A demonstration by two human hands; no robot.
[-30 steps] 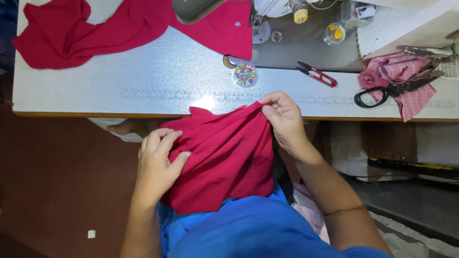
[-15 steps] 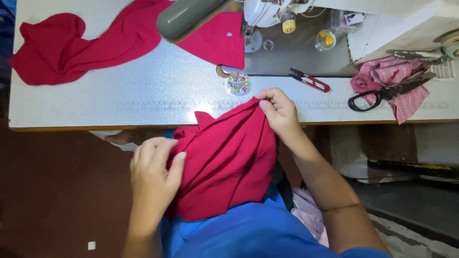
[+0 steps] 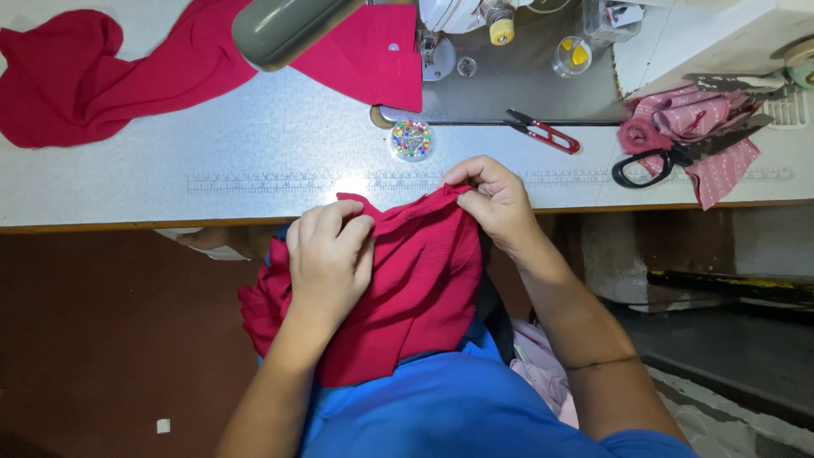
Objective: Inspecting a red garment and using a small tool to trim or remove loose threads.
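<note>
I see a crumpled piece of crimson crinkle-weave fabric [image 3: 407, 288] lying over my lap, just off the near edge of the table, with its top edge drawn up to the table's lip. My left hand [image 3: 326, 259] is closed on that top edge towards the left, fingers curled over it, and my right hand [image 3: 496, 203] pinches the same edge further right between thumb and fingers. The two grips sit apart with a short stretch of cloth pulled between them, which I judge keeps the edge taut and level enough to look at or align.

On the pale speckled worktable [image 3: 170, 170] a printed ruler strip [image 3: 280, 181] runs along the near side, just beyond my hands. A small round clear box of coloured-head pins [image 3: 412, 139] stands just beyond it, within easy reach, and red-handled thread snips [image 3: 547, 134] lie to its right. Further right, black-handled scissors [image 3: 678, 154] rest on a heap of pink patterned cloth scraps [image 3: 708, 127]. On the far left, a second long crimson cloth [image 3: 102, 72] trails towards the sewing machine [image 3: 475, 25].

The machine is cut off by the top of the view, and a grey-green rounded shape [image 3: 288, 30] blocks part of it; I cannot tell what that is. My fingertips are hidden in the folds, and the lower fabric disappears behind my blue top [image 3: 441, 416].
</note>
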